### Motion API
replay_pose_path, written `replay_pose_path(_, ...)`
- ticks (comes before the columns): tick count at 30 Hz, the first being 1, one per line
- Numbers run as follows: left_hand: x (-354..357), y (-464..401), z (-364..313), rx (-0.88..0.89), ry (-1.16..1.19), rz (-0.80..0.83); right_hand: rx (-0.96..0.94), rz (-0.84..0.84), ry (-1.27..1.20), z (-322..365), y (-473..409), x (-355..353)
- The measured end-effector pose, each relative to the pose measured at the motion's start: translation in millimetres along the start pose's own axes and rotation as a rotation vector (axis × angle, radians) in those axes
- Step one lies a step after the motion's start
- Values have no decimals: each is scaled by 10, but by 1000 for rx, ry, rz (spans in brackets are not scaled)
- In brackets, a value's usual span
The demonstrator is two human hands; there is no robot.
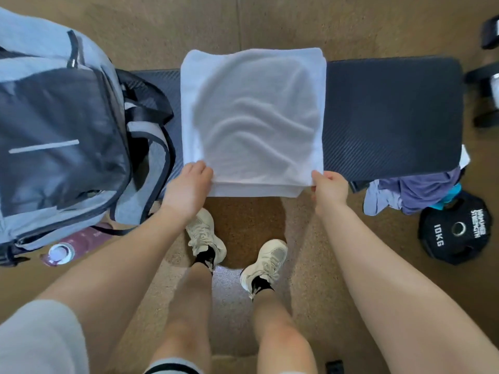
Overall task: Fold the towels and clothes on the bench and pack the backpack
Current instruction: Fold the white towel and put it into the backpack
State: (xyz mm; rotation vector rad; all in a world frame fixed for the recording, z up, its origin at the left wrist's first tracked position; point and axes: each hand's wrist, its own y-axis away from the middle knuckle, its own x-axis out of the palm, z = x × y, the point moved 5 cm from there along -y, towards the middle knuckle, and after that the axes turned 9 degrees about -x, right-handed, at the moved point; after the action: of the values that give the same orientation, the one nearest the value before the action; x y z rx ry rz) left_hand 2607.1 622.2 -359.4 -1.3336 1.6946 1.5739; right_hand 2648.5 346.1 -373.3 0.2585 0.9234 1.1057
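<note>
A long black padded bench (391, 114) with a ribbed, woven-looking cover runs across the view, standing on a tan speckled cork-like floor (297, 28) that fills the rest of the room seen here. At the bench's left end rests a large light-grey backpack (54, 125) with a dark mesh front panel and black straps; just below it on the floor lies a maroon bottle (70, 247) with a pale cap. Off the bench's right near corner sits a heap of purple and blue clothes (415, 195), touching a black round 10 kg weight plate (456, 230) that lies flat on the floor. Dark dumbbells (486, 76) stand at the far right edge, partly cut off. Between the arms, the person's two cream sneakers (205, 236) stand on the floor in front of the bench. In the middle of the bench lies a white terry towel (253, 117), folded into a thick square of several layers, its top face rippled with soft creases and its near edge overhanging the bench. The left hand (186, 187) pinches the towel's near left corner, fingers curled over the top layer, and the right hand (329, 184) grips the near right corner in the same way, thumb above the cloth.
</note>
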Motion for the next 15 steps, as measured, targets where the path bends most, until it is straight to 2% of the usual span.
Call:
replay_pose_path(3, -189, 112, 66, -46, 113, -95, -42, 26, -96, 77, 82, -74)
replay_pose_path(6, -249, 365, 120, -31, 109, -153, -60, 189, -33, 102, 221, -99)
replay_pose_path(9, -63, 500, 268, -241, 159, -71, -90, 301, 123, 24, 303, -71)
replay_pose_path(13, 79, 519, 257, -528, 383, -10, -61, 214, 131, -83, 250, -32)
replay_pose_path(15, 96, 491, 212, -619, 522, -49, -84, 161, 153, -112, 210, -9)
